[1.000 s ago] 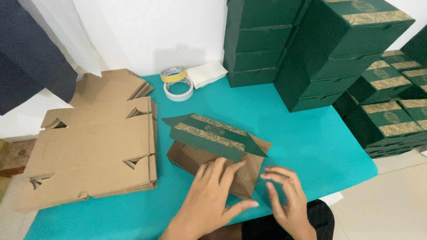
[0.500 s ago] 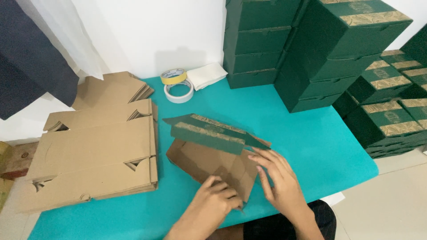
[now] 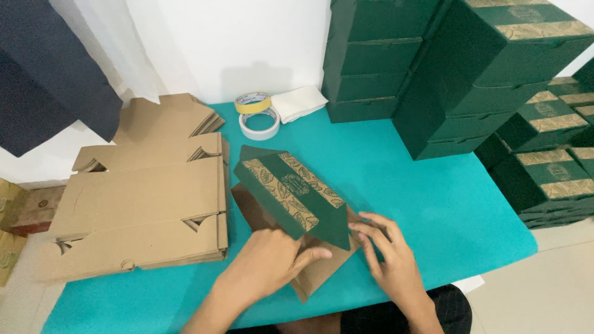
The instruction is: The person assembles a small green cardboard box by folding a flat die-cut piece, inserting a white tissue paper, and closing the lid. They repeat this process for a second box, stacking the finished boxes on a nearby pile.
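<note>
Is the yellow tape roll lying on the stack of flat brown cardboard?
No, the yellow tape roll leans on a white tape roll on the teal table, apart from the cardboard stack.

A flat-cut cardboard box blank (image 3: 291,198), dark green on its printed face and plain brown on its inner side, lay partly folded on the teal table cover near the front edge. A long green panel with two tan leaf-patterned bands and a pointed near end stood tilted up, running diagonally from far left to near right. Beneath it the brown inner surface lay spread flat, its corner reaching toward the table's near edge.
</note>
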